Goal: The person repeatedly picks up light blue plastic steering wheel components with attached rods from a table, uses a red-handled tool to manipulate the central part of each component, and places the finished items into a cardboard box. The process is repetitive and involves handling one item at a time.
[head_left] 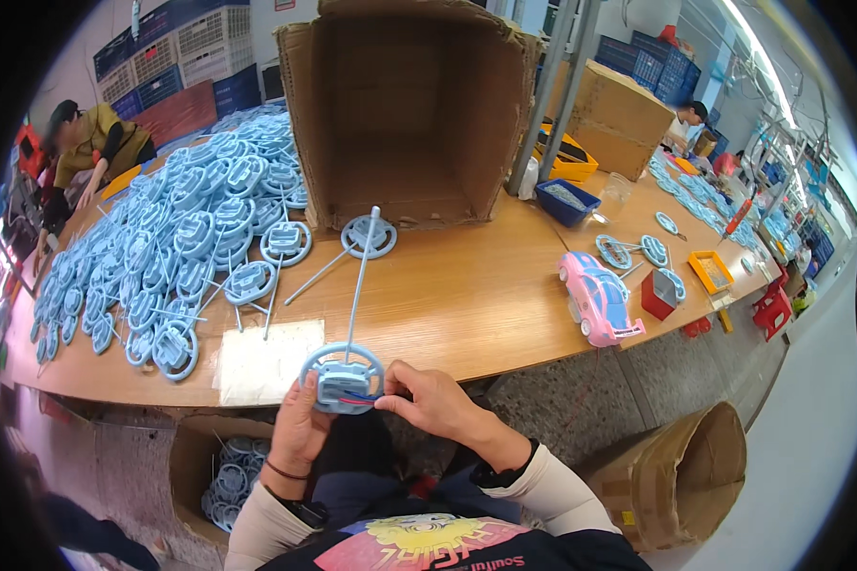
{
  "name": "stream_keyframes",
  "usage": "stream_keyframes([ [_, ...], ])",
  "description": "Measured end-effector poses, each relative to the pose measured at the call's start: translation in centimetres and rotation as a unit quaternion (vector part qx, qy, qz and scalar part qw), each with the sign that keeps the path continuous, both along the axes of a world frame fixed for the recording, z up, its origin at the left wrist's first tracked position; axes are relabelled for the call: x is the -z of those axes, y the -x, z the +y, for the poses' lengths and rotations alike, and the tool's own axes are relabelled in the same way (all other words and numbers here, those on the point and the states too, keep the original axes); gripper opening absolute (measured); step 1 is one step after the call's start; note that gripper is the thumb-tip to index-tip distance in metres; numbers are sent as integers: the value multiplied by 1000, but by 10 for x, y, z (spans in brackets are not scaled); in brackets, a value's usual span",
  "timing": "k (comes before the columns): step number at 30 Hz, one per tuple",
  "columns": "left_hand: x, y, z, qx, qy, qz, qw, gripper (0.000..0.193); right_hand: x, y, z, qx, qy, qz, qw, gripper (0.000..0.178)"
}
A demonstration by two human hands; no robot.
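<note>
A light blue toy steering wheel with a long thin stem is held just off the near table edge, its stem pointing away from me. My left hand is closed on the wheel's left rim, thumb on the near face. Red and blue wires run across the hub toward the right. At the right rim, my right hand pinches the wires' end between thumb and fingers; the tips partly hide it. A second blue wheel lies beyond the stem's far end.
A large heap of blue wheels covers the left of the table. An open cardboard box stands at the back. To the right are a pink toy car and a red box. Cartons stand below; co-workers sit farther off.
</note>
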State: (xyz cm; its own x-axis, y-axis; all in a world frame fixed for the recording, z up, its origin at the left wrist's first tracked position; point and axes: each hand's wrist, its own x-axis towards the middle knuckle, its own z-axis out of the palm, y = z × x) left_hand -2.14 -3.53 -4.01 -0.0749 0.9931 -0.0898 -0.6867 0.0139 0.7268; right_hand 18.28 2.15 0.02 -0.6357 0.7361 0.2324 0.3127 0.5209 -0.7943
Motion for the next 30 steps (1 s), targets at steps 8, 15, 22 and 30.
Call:
stream_keyframes([
  [8,-11,182,-104,15,103,400,910,19,32,-38,28,24,138,87,986,20],
  [15,-73,152,-69,-36,103,463,880,32,35,-54,58,106,299,207,925,16],
  [22,-58,29,164,24,-155,783,602,72,40,-59,55,140,269,249,920,16],
  [30,-7,-19,285,-43,-94,833,544,78,47,-59,58,145,258,245,923,16],
])
